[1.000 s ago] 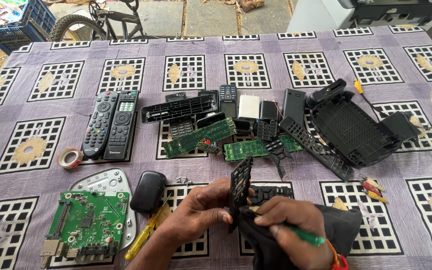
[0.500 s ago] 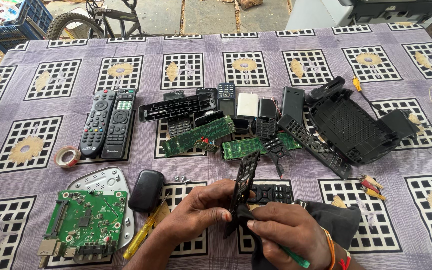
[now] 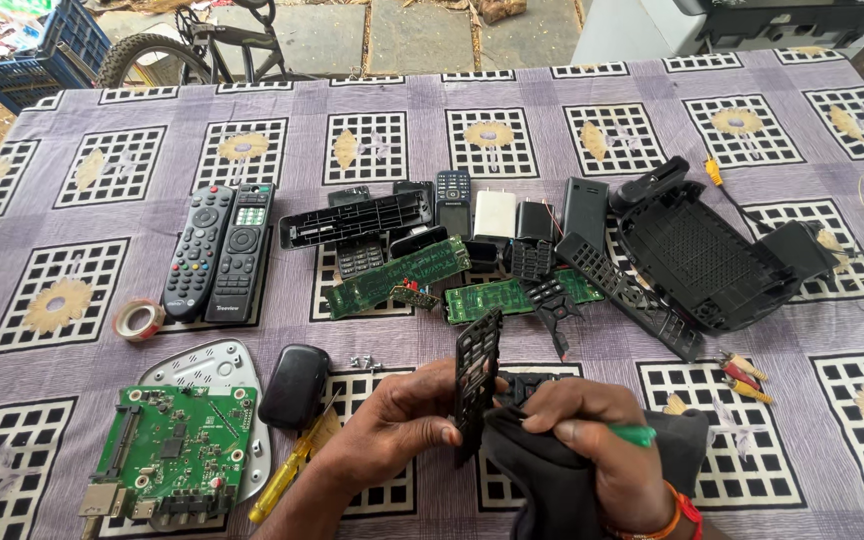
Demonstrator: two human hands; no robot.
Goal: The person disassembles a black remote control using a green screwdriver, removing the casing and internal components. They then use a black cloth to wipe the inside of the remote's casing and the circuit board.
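My left hand (image 3: 392, 425) pinches a thin black remote front panel (image 3: 476, 372) full of button holes and holds it upright on its edge. My right hand (image 3: 600, 440) rests on the black remote body (image 3: 542, 480) below it and grips a green-handled tool (image 3: 634, 436). The two hands are close together near the table's front edge, at the middle.
Two whole remotes (image 3: 220, 250) lie at the left, with a tape roll (image 3: 138, 320), a green circuit board (image 3: 174, 440) on a white cover, a black pod (image 3: 294, 372) and a yellow screwdriver (image 3: 287, 475). Green boards, keypads and black casings (image 3: 697, 262) fill the middle and right.
The panel in my left hand has tipped more upright. My right hand has shifted slightly right on the remote body, with the green tool now lying across its fingers.
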